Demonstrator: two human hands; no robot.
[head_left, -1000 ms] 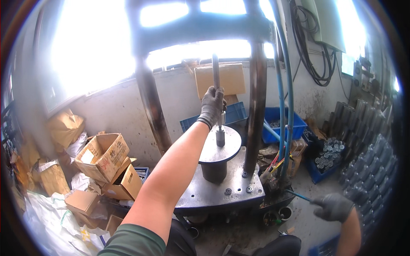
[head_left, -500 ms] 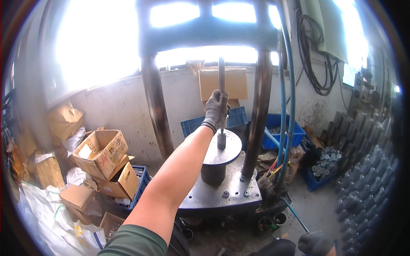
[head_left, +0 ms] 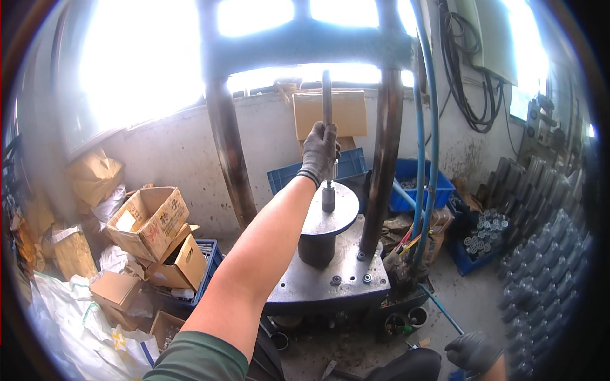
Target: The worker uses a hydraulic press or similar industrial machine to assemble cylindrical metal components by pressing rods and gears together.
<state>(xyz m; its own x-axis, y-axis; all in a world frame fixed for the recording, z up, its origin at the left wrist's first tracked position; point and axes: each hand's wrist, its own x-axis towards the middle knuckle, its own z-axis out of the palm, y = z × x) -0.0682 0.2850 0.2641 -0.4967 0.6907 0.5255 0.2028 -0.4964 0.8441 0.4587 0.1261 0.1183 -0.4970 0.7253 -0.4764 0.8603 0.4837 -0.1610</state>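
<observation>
My left hand (head_left: 319, 151), in a dark grey glove, is closed around an upright metal rod (head_left: 326, 98). Below it, the rod's line meets a short dark metal fitting (head_left: 328, 198) on a round steel plate (head_left: 311, 219). This plate sits on a dark cylinder (head_left: 316, 251) above the press bed (head_left: 356, 279). At the lower right, my gloved right hand (head_left: 475, 352) is closed at the end of a slanting blue lever (head_left: 441, 310); its fingers are partly hidden.
Two thick press columns (head_left: 384, 159) flank the rod under a heavy crossbeam (head_left: 311, 47). Blue hoses (head_left: 434, 127) run down the right. Cardboard boxes (head_left: 149, 219) are stacked left; stacked metal cylinders (head_left: 540, 273) and a blue bin of parts (head_left: 470, 263) are right.
My right hand and the lever end sit slightly higher and farther right in view. My left hand keeps its grip on the rod; the whole view has shifted slightly.
</observation>
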